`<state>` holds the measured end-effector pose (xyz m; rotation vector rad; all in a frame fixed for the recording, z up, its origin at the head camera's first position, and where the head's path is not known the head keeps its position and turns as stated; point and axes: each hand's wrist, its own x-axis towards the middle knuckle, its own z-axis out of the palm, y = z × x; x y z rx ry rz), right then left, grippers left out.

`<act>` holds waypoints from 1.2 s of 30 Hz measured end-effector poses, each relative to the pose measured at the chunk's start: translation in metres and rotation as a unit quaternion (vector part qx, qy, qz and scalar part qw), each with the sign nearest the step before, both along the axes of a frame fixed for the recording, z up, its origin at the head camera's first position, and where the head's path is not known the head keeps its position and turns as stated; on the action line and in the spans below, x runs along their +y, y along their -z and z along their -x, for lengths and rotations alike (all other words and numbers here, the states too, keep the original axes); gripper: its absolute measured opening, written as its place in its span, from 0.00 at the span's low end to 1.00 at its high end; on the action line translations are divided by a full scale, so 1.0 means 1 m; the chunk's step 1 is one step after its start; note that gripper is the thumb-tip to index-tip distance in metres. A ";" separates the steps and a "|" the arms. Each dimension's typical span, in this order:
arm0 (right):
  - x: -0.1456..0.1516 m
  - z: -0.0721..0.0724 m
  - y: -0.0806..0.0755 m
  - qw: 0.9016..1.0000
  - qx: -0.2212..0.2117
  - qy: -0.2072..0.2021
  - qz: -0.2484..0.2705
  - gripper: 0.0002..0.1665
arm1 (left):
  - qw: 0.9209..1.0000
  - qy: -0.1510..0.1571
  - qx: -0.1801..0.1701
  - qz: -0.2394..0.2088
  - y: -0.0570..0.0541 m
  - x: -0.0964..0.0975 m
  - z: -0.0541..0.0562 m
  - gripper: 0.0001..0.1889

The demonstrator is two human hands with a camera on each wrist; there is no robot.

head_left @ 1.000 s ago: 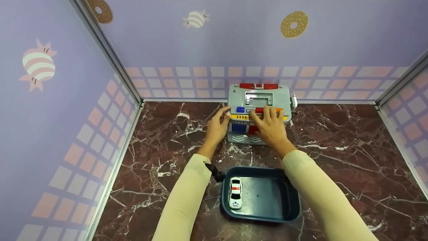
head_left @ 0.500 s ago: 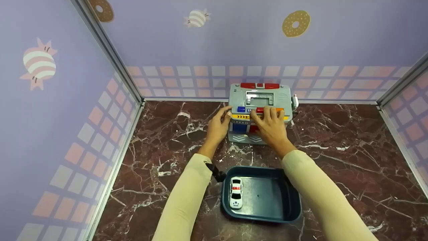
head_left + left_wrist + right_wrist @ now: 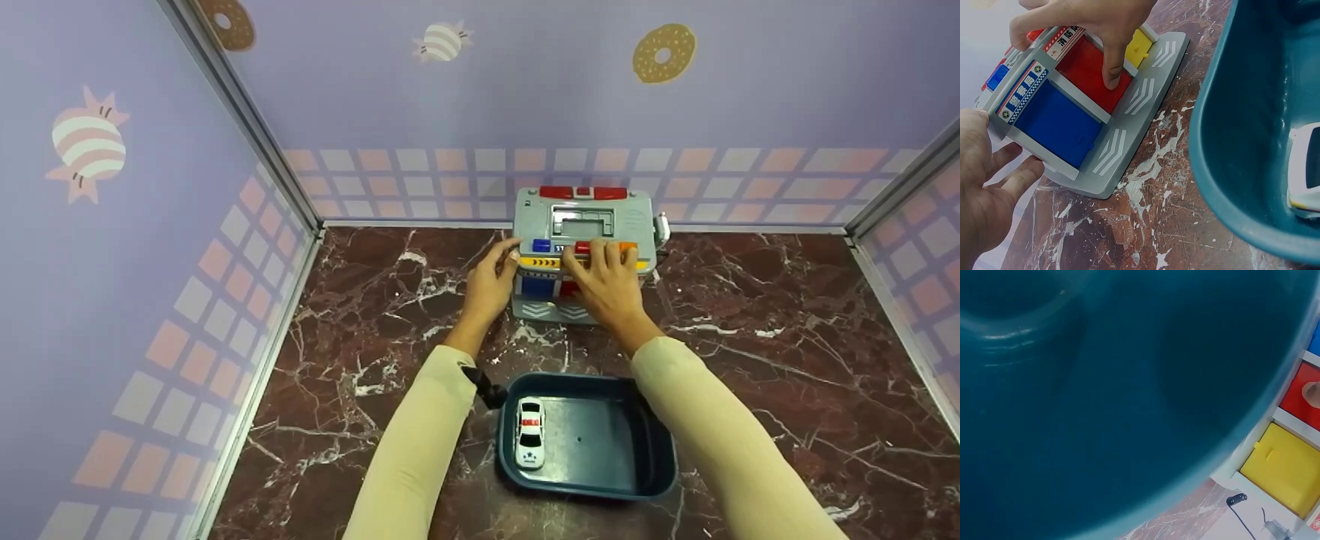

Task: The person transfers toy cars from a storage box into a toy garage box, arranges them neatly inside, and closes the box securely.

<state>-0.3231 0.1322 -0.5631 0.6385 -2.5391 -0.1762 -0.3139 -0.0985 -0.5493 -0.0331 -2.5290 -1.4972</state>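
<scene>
A grey toy garage (image 3: 634,214) stands against the back wall, with red, blue and orange pieces on its roof. My left hand (image 3: 489,286) holds its left side, fingertips at the wall and roof edge. My right hand (image 3: 611,291) grips the front roof edge, its fingers bent over the top by the coloured buttons. In the left wrist view its thumb (image 3: 1111,70) hangs in front of the red door (image 3: 1086,81). Beside that are a blue door (image 3: 1058,124) and a yellow door (image 3: 1138,48), all down. The right palm's underside is hidden from the head view.
A dark teal tray (image 3: 585,491) sits in front of the garage, below my forearms. Inside it at the left lies a white toy police car (image 3: 530,439). Patterned purple walls (image 3: 480,97) enclose the dark red marbled tabletop (image 3: 360,330) at the back and sides.
</scene>
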 end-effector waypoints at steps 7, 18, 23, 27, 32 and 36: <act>0.000 0.000 0.001 1.000 0.002 0.004 0.000 0.48 | 1.000 0.005 0.002 0.004 0.000 -0.002 -0.002 0.19; -0.003 0.000 0.004 1.000 0.006 0.008 0.007 0.43 | 1.000 0.002 -0.007 -0.001 0.000 -0.003 -0.001 0.19; -0.003 -0.001 0.004 1.000 -0.001 0.015 0.010 0.39 | 1.000 0.003 -0.015 -0.001 0.002 -0.002 -0.001 0.19; -0.002 -0.004 0.003 0.999 -0.027 0.021 0.014 0.42 | 1.000 0.002 -0.013 0.002 0.002 0.000 -0.001 0.19; 0.000 -0.010 -0.004 0.997 -0.071 0.024 0.031 0.52 | 1.000 0.009 -0.003 -0.003 0.001 0.000 -0.001 0.20; 0.003 -0.014 -0.009 0.994 -0.091 0.008 0.060 0.52 | 1.000 0.012 -0.001 -0.008 0.001 -0.002 0.000 0.20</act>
